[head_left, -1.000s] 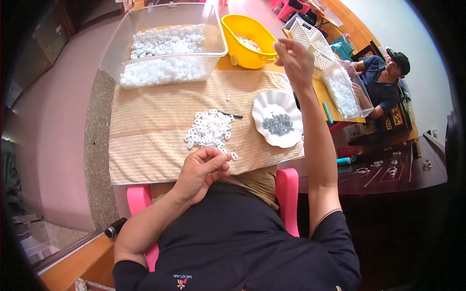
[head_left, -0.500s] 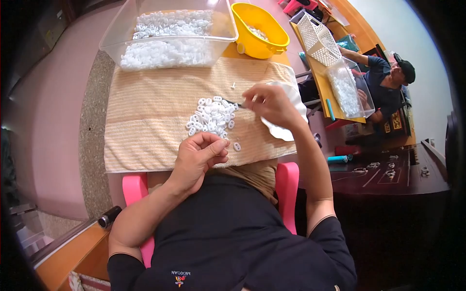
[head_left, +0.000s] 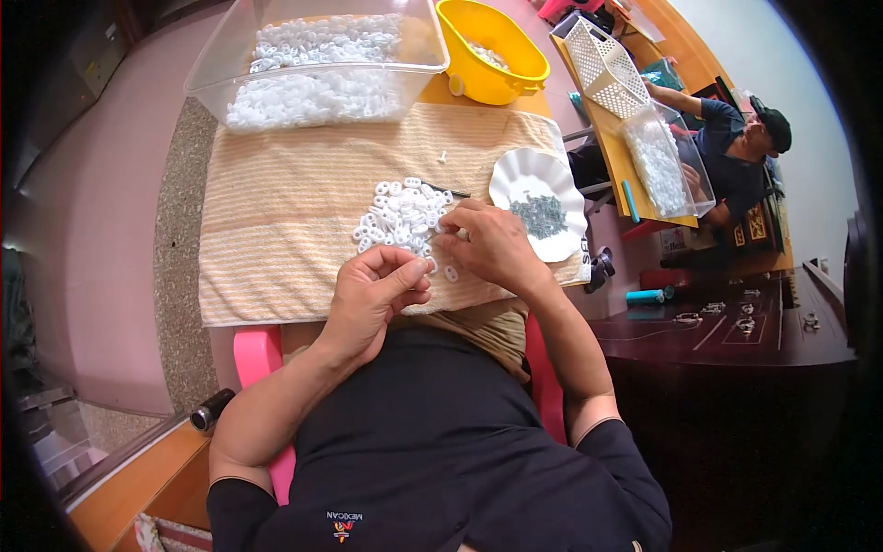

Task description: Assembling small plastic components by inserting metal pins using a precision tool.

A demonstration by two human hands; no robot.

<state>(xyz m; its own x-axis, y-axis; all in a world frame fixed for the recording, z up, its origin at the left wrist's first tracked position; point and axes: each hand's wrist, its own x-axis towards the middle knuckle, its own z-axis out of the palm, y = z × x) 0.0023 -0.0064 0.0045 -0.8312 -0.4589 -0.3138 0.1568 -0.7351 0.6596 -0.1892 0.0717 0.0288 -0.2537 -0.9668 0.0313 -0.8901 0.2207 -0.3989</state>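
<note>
While the left hand [head_left: 372,294] pinched something too small to make out and the right hand [head_left: 492,244] closed its fingers at the heap of white rings [head_left: 400,216] on the striped cloth [head_left: 276,230], this looked like mid-assembly, calling next for careful alignment.

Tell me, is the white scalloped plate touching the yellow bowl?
Apart. The head view shows the white scalloped plate lying on the striped cloth, with cloth and orange tabletop showing plainly between it and the yellow bowl.
</note>
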